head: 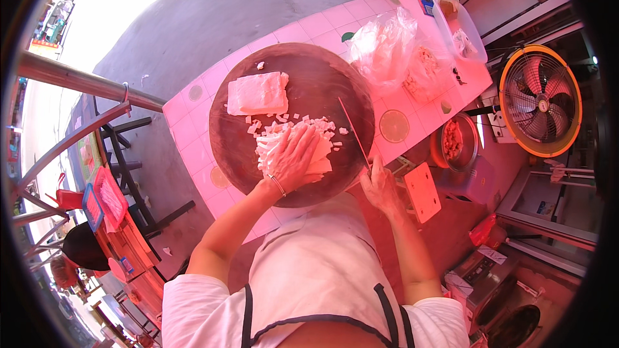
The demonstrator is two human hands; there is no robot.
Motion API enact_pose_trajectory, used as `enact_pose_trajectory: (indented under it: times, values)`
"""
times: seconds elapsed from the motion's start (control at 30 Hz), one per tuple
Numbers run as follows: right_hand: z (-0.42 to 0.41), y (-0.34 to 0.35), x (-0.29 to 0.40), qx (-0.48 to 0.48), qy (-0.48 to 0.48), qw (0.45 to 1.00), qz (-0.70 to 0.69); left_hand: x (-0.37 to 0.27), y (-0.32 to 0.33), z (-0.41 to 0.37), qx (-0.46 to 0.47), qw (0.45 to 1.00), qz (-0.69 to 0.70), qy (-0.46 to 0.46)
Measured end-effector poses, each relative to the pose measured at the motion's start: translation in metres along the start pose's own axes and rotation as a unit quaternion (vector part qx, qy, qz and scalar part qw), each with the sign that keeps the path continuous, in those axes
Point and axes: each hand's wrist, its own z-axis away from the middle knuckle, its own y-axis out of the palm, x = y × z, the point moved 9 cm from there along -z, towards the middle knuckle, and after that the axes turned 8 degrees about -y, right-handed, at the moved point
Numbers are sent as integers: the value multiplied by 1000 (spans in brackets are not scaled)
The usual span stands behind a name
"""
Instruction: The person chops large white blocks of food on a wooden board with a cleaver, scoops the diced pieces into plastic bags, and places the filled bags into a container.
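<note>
My left hand (296,160) lies flat, fingers stretched out, on a pale, partly sliced slab of food (316,160). Small diced pieces (316,125) are heaped just beyond my fingertips. In my right hand (379,183) is the handle of a knife (354,130); its blade is seen nearly edge-on, over the right side of the board and apart from the slab. A second, uncut-looking pale slab (257,93) rests at the upper left of the round dark chopping board (314,72). Whether the slabs are fat, meat or something else I cannot tell.
The board stands on a tiled table (198,125). Beyond it are a clear plastic bag (387,48), a bag of small pieces (420,75) and a plastic bin (471,34). To the right are a metal bowl of chopped food (453,140) and a fan (540,99).
</note>
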Motion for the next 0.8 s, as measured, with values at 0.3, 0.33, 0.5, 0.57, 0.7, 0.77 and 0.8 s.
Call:
enact_pose_trajectory:
  times: [0.3, 0.33, 0.5, 0.57, 0.7, 0.77, 0.8]
  values:
    - [39, -24, 64, -36, -41, 998, 38, -1, -3, 2, -52, 998, 13, 35]
    - [45, -23, 71, -28, -31, 999, 26, -1, -4, 2, -56, 998, 17, 39]
    - [61, -13, 87, -55, -31, 996, 67, 0, -1, -2, -44, 998, 15, 48]
    - [65, -4, 86, -87, -62, 993, 50, 1, 0, -2, -38, 998, 15, 48]
    - [63, 12, 81, -58, -33, 997, 37, 2, -1, -2, -38, 998, 15, 54]
    - [60, 21, 81, -32, -10, 999, 41, 3, -1, -1, -39, 997, 17, 56]
    - [54, 23, 84, -21, -4, 999, 44, 2, -1, -1, -40, 997, 21, 56]
